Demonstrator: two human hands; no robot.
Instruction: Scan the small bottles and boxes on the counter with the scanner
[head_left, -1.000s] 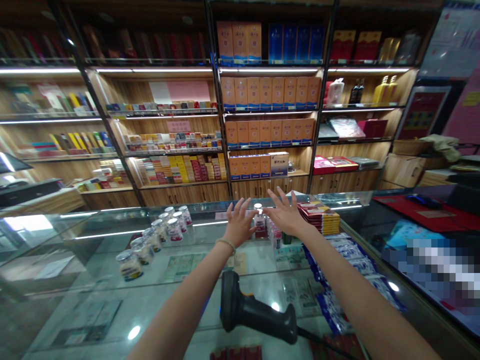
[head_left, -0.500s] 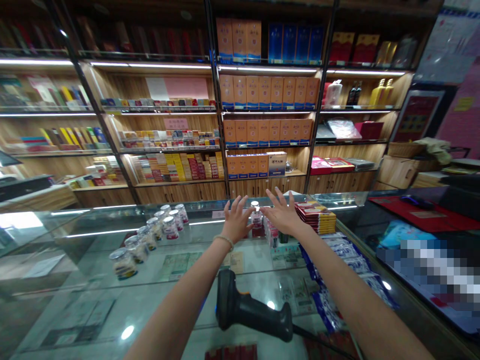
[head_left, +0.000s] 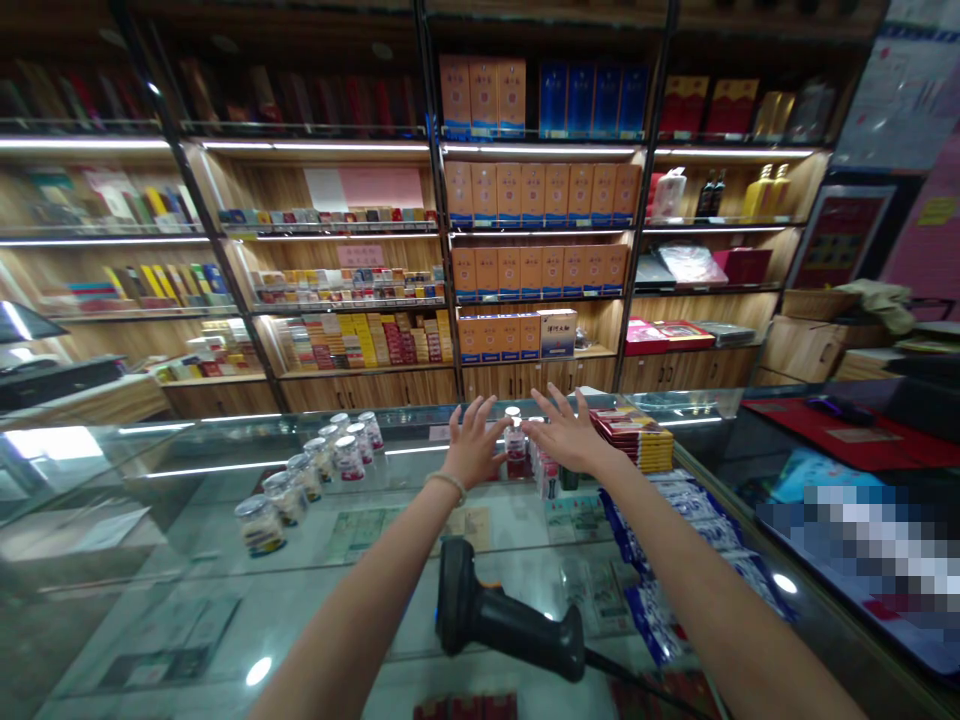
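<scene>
Both my arms reach forward over a glass counter. My left hand, a pale bracelet at its wrist, has its fingers spread and holds nothing. To its right, my right hand is also spread open, fingers pointing up and left. Between the two hands stands a small clear jar with a white lid. Small pink-and-white packages stand just under my right hand, partly hidden by it. A stack of red and yellow packets lies right beside that hand. Below my forearms rests a black barcode scanner.
Several lidded jars form rows on the counter's left. Blue-and-white packets lie under my right forearm. A red mat with a computer mouse is at right. Wooden shelves with orange boxes stand behind the counter.
The view has shifted slightly, so shelves and jars appear a little lower and further right. My hands keep nearly the same spread pose over the counter.
</scene>
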